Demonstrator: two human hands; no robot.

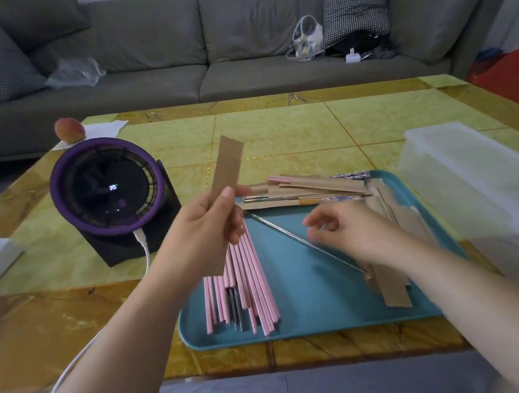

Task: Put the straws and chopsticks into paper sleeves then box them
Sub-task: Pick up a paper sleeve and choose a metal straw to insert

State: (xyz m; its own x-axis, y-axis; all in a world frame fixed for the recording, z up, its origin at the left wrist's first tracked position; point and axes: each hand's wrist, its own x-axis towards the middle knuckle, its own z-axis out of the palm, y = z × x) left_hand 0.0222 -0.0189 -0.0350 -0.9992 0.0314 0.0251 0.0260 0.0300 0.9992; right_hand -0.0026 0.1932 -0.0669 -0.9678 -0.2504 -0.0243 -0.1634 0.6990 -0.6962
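My left hand (207, 230) holds a brown paper sleeve (225, 168) upright above the left side of the teal tray (304, 288). My right hand (353, 232) pinches the middle of a thin metal straw (280, 233) that lies slanted across the tray. Several pink straws (249, 289) lie fanned at the tray's front left, with a few metal ones among them. Filled sleeves (310, 189) are stacked along the tray's far edge. Loose empty sleeves (393, 279) lie on the tray's right side, partly under my right wrist.
A clear plastic box (472, 181) stands to the right of the tray. A purple desk fan (110, 188) with a white cable sits at the left. A peach (69, 129) lies on paper at the far left corner. A grey sofa is behind the table.
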